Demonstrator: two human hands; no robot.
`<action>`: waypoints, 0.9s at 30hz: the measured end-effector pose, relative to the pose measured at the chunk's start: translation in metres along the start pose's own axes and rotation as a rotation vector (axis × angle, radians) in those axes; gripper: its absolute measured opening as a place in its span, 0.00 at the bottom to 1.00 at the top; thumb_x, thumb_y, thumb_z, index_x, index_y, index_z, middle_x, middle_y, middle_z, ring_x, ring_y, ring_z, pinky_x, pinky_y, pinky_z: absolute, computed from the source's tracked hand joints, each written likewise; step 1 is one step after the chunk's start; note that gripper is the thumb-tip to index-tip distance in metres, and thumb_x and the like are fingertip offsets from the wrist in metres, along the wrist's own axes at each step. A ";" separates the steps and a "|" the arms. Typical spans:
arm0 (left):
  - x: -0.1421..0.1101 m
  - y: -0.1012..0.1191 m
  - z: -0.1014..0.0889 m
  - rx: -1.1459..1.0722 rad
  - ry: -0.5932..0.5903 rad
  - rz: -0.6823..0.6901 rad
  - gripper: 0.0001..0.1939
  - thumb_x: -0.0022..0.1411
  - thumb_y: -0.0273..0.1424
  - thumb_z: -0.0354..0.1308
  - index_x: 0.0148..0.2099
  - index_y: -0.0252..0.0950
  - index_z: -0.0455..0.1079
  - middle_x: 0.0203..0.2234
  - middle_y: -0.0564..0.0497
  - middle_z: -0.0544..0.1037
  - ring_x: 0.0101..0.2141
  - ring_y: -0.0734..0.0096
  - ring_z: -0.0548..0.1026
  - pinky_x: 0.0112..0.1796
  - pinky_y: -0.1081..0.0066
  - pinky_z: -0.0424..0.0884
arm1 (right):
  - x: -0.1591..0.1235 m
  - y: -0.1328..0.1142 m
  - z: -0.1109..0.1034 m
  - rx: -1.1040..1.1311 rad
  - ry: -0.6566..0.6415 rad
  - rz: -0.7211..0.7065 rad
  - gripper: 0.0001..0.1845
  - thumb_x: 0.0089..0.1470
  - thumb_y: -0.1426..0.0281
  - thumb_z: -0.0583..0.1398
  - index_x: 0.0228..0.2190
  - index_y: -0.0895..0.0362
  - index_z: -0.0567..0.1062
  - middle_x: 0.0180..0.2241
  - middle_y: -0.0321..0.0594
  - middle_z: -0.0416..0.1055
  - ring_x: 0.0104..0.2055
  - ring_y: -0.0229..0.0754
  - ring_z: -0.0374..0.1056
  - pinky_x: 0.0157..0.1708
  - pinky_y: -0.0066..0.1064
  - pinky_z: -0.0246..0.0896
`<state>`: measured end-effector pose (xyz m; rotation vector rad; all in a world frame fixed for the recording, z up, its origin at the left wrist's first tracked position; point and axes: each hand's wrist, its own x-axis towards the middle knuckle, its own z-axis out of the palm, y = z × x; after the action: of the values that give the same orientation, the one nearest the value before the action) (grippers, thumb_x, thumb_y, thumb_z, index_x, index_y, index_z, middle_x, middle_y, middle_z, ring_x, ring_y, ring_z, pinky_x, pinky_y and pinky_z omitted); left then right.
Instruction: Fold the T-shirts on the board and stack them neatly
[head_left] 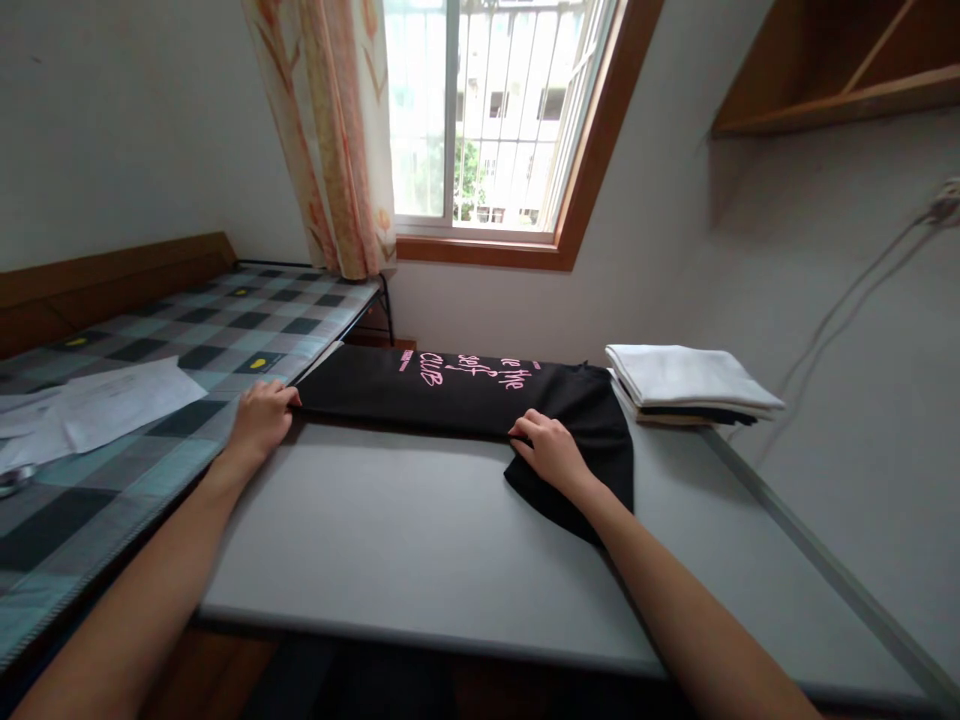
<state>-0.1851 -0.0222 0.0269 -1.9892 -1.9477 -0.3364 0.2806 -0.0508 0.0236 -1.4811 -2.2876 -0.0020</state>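
Note:
A black T-shirt [360, 385] with pink lettering lies on the table, partly folded into a long strip running left to right. At its left end, my left hand [264, 415] is closed on the near corner of the cloth. My right hand [551, 452] pinches the near edge farther right, beside a sleeve [559, 500] that spreads toward me. The fingertips of both hands are partly hidden against the fabric. To the right of the shirt sits a stack of folded clothes [690, 382], white on top with black and cream layers below.
The white table [390, 540] meets the wall on the right. On the left stands a bed [292, 315] with a checked cover and papers [124, 400] on it. Behind are a curtain [337, 130] and a barred window [502, 120]. A wooden shelf [840, 105] hangs upper right.

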 end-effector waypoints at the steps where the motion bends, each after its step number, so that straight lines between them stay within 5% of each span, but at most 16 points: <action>1: -0.001 0.001 0.000 0.003 -0.051 0.009 0.13 0.52 0.21 0.50 0.34 0.38 0.74 0.34 0.44 0.75 0.40 0.54 0.71 0.40 0.60 0.65 | -0.001 0.000 0.001 0.009 -0.045 -0.016 0.04 0.56 0.73 0.60 0.33 0.55 0.76 0.37 0.39 0.72 0.39 0.42 0.69 0.41 0.32 0.60; 5: -0.005 0.006 -0.001 -0.034 -0.153 0.029 0.09 0.53 0.30 0.54 0.34 0.40 0.75 0.35 0.47 0.77 0.41 0.54 0.72 0.42 0.59 0.64 | -0.003 0.001 0.005 0.006 -0.086 -0.025 0.05 0.57 0.67 0.61 0.32 0.55 0.77 0.36 0.39 0.72 0.40 0.42 0.68 0.42 0.32 0.60; 9: -0.005 0.021 -0.002 -0.156 -0.103 0.132 0.14 0.55 0.39 0.56 0.41 0.42 0.77 0.41 0.47 0.77 0.47 0.52 0.70 0.48 0.56 0.63 | -0.002 0.000 0.008 -0.025 -0.078 -0.025 0.08 0.58 0.66 0.60 0.30 0.55 0.77 0.35 0.40 0.71 0.38 0.41 0.68 0.42 0.32 0.59; 15: -0.004 0.042 0.010 -0.417 -0.176 0.421 0.19 0.59 0.36 0.53 0.49 0.39 0.76 0.44 0.47 0.76 0.44 0.62 0.73 0.48 0.64 0.67 | -0.002 -0.002 0.011 -0.093 -0.022 -0.092 0.07 0.58 0.66 0.61 0.36 0.55 0.79 0.39 0.42 0.72 0.43 0.45 0.65 0.43 0.36 0.56; 19: -0.002 0.042 0.022 -0.408 -0.141 0.477 0.16 0.62 0.32 0.50 0.47 0.39 0.77 0.40 0.47 0.77 0.40 0.64 0.73 0.44 0.64 0.69 | -0.001 -0.003 0.014 -0.107 -0.031 -0.153 0.13 0.59 0.70 0.59 0.46 0.52 0.78 0.40 0.41 0.73 0.42 0.44 0.65 0.43 0.36 0.53; 27: -0.001 0.048 0.019 -0.256 0.022 0.457 0.14 0.64 0.29 0.49 0.42 0.37 0.77 0.34 0.46 0.76 0.35 0.63 0.72 0.40 0.65 0.67 | 0.004 -0.011 0.014 -0.198 0.100 -0.095 0.11 0.61 0.72 0.56 0.37 0.54 0.79 0.37 0.42 0.73 0.41 0.45 0.63 0.44 0.38 0.49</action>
<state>-0.1387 -0.0162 0.0051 -2.5019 -1.4315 -0.5016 0.2649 -0.0490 0.0144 -1.4287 -2.3284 -0.3315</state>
